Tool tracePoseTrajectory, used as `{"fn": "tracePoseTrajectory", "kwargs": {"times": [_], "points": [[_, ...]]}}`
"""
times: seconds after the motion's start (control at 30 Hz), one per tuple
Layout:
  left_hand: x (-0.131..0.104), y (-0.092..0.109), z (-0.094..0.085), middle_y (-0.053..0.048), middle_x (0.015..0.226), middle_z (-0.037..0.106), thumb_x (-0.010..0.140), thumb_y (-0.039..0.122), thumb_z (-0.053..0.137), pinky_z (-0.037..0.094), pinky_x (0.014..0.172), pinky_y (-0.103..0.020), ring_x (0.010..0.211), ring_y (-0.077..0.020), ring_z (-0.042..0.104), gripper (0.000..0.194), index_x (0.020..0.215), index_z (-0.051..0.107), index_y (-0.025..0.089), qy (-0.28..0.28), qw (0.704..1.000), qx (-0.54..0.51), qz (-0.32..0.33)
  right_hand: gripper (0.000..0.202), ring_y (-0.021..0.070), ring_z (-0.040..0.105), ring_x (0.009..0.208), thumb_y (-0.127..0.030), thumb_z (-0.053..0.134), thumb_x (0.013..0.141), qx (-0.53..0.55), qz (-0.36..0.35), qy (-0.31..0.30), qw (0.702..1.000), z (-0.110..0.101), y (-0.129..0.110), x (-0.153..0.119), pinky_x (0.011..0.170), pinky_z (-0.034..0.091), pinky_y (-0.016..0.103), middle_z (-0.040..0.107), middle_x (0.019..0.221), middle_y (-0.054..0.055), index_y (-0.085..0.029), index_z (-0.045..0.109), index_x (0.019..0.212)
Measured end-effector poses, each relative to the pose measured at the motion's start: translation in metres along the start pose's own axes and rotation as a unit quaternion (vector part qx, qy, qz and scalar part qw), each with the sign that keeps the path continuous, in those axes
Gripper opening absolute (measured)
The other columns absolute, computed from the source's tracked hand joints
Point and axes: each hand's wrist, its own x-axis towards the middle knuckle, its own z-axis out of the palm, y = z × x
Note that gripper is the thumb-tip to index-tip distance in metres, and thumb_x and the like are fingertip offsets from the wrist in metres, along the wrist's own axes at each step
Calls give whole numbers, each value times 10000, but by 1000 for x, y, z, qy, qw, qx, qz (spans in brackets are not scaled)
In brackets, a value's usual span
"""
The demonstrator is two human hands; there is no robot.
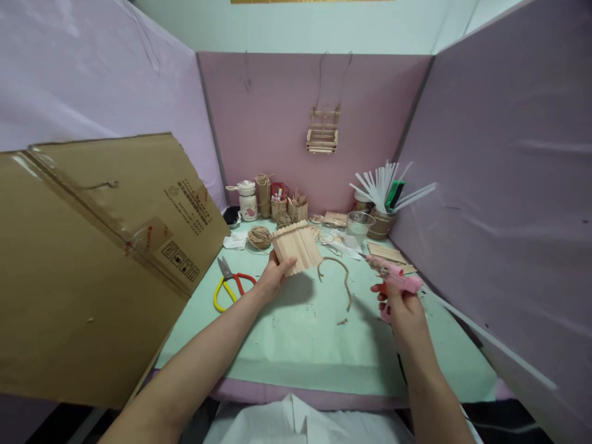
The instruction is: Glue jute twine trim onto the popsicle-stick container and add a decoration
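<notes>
My left hand [277, 274] grips a small panel of pale craft sticks [298, 248] by its lower left corner, tilted above the table. Twine or rope runs along the panel's upper edge. In my right hand [401, 302] is a pink hot glue gun [395, 275], its nozzle pointing left toward the panel, apart from it. A loose length of brown cord [346, 280] lies curved on the table between my hands. Left of the panel, scissors [230, 283] with one yellow and one red handle lie with their blades pointing away.
A large cardboard sheet [106, 265] leans at the left. Along the back stand a white bottle [248, 202], a twine ball [259, 237], stick holders [297, 209], a clear cup [359, 226] and a pot of white glue sticks [382, 223]. A small stick swing [322, 137] hangs on the pink wall.
</notes>
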Motion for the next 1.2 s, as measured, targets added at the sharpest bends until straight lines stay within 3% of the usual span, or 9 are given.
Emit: {"fn": "tracePoseTrajectory", "kwargs": {"times": [0.17,0.27,0.37,0.5,0.6,0.77,0.87,1.03,1.2], "points": [[6,6,-4,-82,1280,569,653,309,788,563,825,-367,1087,-241,588,550,1131,523,244,15,998,-55,17,402,119,481,465,-559,720,601,74,172,19,982,-19,16,42,439,420,251,562,566,-19,-196,576,699],[8,8,-6,-84,1282,573,675,316,777,568,804,-352,1045,-225,607,549,1155,521,240,15,997,-75,12,345,132,500,477,-510,709,613,34,168,-10,985,-31,23,49,454,406,256,567,540,-2,-190,583,633],[9,7,-7,-88,1269,587,689,324,770,567,811,-351,1040,-225,613,548,1171,525,235,11,996,-84,8,335,184,560,541,-499,612,695,-162,121,-25,979,-41,26,50,510,409,287,620,551,48,-181,608,590],[10,7,-9,-81,1260,599,690,324,768,567,815,-351,1039,-230,619,538,1173,546,241,5,996,-85,13,439,267,621,634,-514,470,800,-458,76,-41,885,-50,16,45,570,397,334,675,608,129,-182,657,582],[9,8,-8,-84,1253,609,692,318,769,566,825,-352,1042,-234,624,537,1175,549,235,5,997,-82,8,487,277,636,670,-494,386,861,-530,71,-69,843,-52,4,35,587,398,340,679,633,139,-197,680,611],[7,9,-6,-82,1256,610,685,323,772,560,858,-370,1064,-238,619,566,1193,536,236,1,996,-86,0,272,261,637,868,-278,450,848,-487,-138,-89,858,-44,3,25,732,457,351,698,919,129,-179,695,910],[6,9,-5,-83,1266,604,684,327,773,561,858,-371,1069,-240,615,573,1196,532,234,-5,997,-82,-2,318,251,589,1004,-138,476,810,-416,-284,-210,838,-28,11,25,861,452,381,656,1081,107,-224,691,1029],[4,9,-3,-92,1268,601,688,342,770,553,877,-389,1082,-252,609,564,1189,538,224,-5,997,-74,-4,353,260,534,1036,-45,485,784,-386,-313,-337,800,0,21,29,849,452,397,641,1105,82,-266,735,900],[5,9,-4,-91,1272,599,687,350,771,546,892,-395,1086,-252,610,583,1206,533,234,-5,997,-78,-3,212,243,560,935,-153,531,837,-306,-331,-338,826,16,6,51,837,441,394,686,961,72,-241,713,772]]}}
